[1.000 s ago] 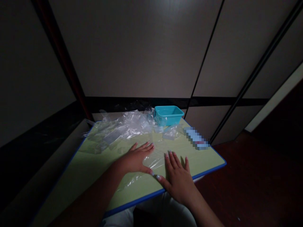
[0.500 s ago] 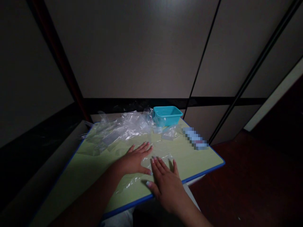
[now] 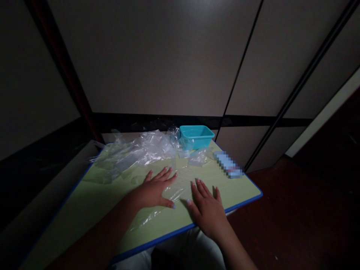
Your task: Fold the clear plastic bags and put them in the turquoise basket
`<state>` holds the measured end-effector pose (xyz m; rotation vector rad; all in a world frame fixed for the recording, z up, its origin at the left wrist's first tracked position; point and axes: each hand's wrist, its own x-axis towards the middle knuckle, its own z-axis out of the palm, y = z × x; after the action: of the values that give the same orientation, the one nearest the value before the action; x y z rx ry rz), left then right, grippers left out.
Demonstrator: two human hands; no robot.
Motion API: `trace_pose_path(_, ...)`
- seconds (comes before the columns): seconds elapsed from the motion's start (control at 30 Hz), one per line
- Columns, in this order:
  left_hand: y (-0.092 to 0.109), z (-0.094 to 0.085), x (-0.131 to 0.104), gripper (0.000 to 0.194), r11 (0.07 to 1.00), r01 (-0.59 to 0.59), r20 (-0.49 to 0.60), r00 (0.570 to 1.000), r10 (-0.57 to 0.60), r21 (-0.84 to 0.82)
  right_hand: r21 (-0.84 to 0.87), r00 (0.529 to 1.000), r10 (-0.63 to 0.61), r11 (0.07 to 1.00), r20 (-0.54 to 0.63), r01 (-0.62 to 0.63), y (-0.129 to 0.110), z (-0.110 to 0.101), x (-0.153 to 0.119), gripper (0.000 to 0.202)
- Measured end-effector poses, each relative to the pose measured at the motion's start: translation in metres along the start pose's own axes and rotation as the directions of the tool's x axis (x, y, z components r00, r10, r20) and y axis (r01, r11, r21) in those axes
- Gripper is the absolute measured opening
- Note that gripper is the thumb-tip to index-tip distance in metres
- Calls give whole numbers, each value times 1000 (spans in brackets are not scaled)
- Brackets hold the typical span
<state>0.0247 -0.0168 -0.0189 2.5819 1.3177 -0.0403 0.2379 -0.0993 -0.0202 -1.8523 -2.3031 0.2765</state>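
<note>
My left hand [image 3: 156, 191] lies flat with its fingers spread, palm down on a clear plastic sheet [image 3: 177, 194] that is spread over the yellow-green table [image 3: 95, 202]. To its right, my right hand [image 3: 207, 208] rests palm down near the table's front edge, fingers stretched out, holding nothing. The sheet shows creases between the hands and below my left hand; its outline is hard to make out. Beyond the hands lies a heap of crumpled clear plastic bags [image 3: 154, 148].
A turquoise basket [image 3: 197, 141] stands at the table's back edge. In front of it is a small clear packet [image 3: 198, 159]. A blurred-out pale blue object [image 3: 228, 165] lies at the right. Behind the table rises a panelled cabinet [image 3: 163, 63].
My right hand has moved right, away from my left hand, which stays flat on the plastic. The view has shifted slightly.
</note>
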Motion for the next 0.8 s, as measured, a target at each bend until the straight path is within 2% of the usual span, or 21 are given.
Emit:
trace_pose_path(0.13, 8, -4, -1, 71, 999, -43, -98, 994, 44, 14, -35, 1000, 2, 999, -16, -3, 1, 4, 0, 65)
trace_pose_path(0.23, 19, -9, -3, 55, 992, -127, -113, 986, 126, -4, -59, 1000, 0, 998, -12, -1, 1, 7, 1, 69)
trace_pose_path(0.4, 28, -9, -5, 54, 986, -160, -30, 987, 159, -52, -85, 1000, 6, 996, -9, -7, 1, 10, 2, 75)
trace_pose_path(0.53, 19, -4, -5, 57, 992, -121, -40, 992, 119, -48, -102, 1000, -2, 995, -5, 2, 3, 11, 1, 77)
trace_pose_path(0.6, 9, -4, -3, 61, 997, -68, -106, 992, 64, -28, -110, 1000, -8, 994, -5, 8, 5, 11, -2, 77)
trace_pose_path(0.67, -2, -5, 1, 61, 999, 44, -231, 972, -43, -3, -116, 1000, -9, 993, -2, 8, 8, 10, -7, 76)
trace_pose_path(0.73, -14, -8, 4, 54, 978, 210, -371, 908, -195, 0, -117, 1000, -5, 993, 8, 6, 11, 8, -12, 75)
trace_pose_path(0.8, -24, -12, 6, 48, 923, 385, -440, 827, -351, -13, -113, 1000, -1, 994, 20, 3, 13, 6, -18, 74)
